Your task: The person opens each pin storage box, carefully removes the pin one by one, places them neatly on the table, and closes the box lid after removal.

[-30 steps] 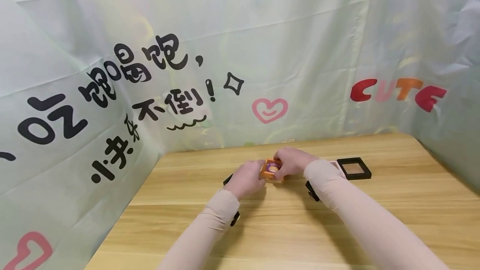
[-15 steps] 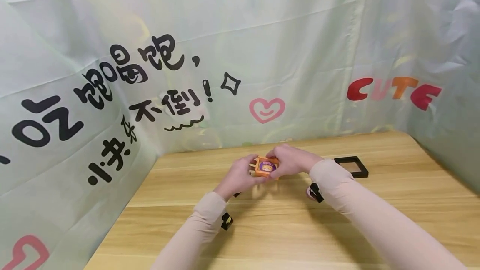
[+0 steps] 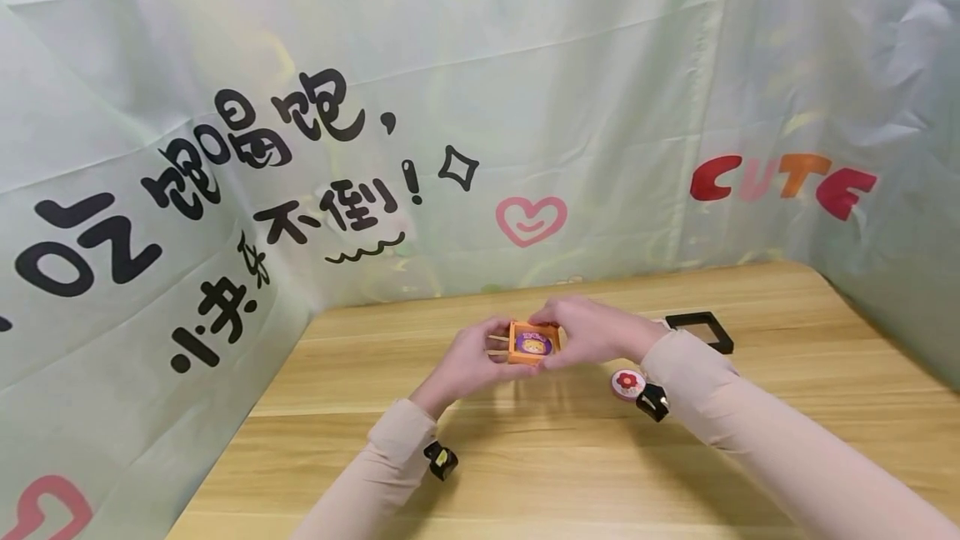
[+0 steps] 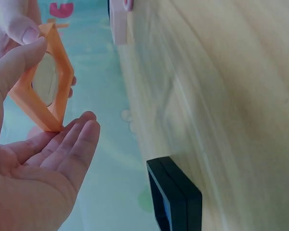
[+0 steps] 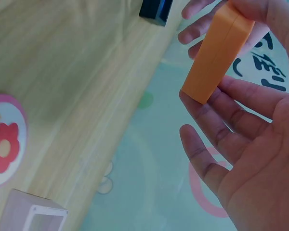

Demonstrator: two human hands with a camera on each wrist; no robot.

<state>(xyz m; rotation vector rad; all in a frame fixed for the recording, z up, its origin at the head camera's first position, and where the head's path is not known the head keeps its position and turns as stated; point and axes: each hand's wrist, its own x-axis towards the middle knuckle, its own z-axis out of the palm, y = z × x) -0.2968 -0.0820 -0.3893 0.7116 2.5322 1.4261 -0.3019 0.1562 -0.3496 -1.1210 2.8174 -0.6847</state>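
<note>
Both hands hold a small orange square display frame (image 3: 534,343) above the table, its face tilted up towards the head camera. Inside it sits a round purple badge with a yellow cartoon figure. My left hand (image 3: 474,357) grips the left side; in the left wrist view its thumb lies on one corner and its straighter fingers (image 4: 82,149) support the lower corner. On the other side my right hand (image 3: 588,332) pinches the frame between thumb and fingertips. The right wrist view shows the frame's plain orange side (image 5: 216,53) resting against those fingers.
On the wooden table (image 3: 540,473), a round badge with a red flower (image 3: 627,382) lies by the right wrist. Behind the right forearm is a black square frame (image 3: 722,335). Another black frame (image 4: 180,197) and a pale pink frame (image 5: 33,214) show in the wrist views.
The orange frame has been lifted from close over the table and tilted up, moving slightly left. The left fingers have spread around its side. The flower badge has come out from behind the right wrist.
</note>
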